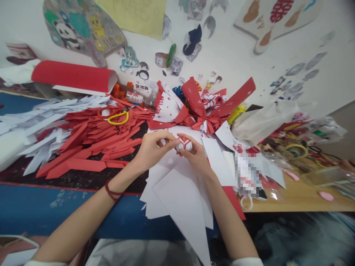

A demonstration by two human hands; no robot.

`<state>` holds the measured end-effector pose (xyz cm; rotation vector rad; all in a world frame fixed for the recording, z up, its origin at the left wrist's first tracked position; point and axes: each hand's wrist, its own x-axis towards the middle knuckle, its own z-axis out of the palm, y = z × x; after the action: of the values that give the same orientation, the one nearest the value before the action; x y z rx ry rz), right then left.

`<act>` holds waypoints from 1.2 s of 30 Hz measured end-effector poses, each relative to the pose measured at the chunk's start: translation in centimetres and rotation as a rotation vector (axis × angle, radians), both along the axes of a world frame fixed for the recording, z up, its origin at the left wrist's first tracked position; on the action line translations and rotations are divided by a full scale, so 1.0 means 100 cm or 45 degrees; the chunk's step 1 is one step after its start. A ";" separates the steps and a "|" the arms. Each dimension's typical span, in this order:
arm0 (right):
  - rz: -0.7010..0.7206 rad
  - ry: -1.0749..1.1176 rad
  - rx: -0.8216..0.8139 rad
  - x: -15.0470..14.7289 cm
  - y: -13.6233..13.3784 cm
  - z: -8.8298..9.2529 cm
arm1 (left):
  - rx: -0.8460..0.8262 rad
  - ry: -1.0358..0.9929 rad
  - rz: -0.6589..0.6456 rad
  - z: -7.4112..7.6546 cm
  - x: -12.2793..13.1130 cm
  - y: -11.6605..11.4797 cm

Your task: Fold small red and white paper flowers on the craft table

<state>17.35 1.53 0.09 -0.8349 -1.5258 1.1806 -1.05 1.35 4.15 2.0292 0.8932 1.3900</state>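
Note:
Between my two hands is a small red-and-white folded paper ball [184, 145], held above the white paper sheets [177, 188]. My left hand [156, 147] pinches its left side with thumb and fingertips. Around its right side and underside, the fingers of my right hand [195, 153] are wrapped. Parts of the ball are hidden by my fingers. Just behind my hands stand red-and-white paper bouquets [205, 107]. A heap of folded red paper strips [97, 138] lies left of my left hand, with yellow-and-red-handled scissors [118, 117] on top.
White paper strips [47, 125] are piled at far left. A red paper roll [72, 76] lies along the wall. To the right, a wooden desk [299, 195] carries a tape roll [296, 152], plastic bags and clutter. Cutouts and painted fans [83, 27] cover the wall.

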 end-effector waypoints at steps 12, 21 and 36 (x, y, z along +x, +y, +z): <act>0.037 -0.082 0.138 -0.002 -0.005 0.007 | -0.195 0.215 -0.072 0.003 -0.011 0.006; 0.066 -0.074 0.232 0.004 -0.002 0.005 | 0.056 0.157 -0.045 0.009 -0.011 0.001; 0.048 -0.151 0.297 0.006 -0.001 0.004 | 0.276 0.362 -0.165 0.019 -0.018 0.000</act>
<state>17.94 1.47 0.45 -0.7323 -1.7449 0.9710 -2.82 1.39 6.02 2.4477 0.7334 1.1903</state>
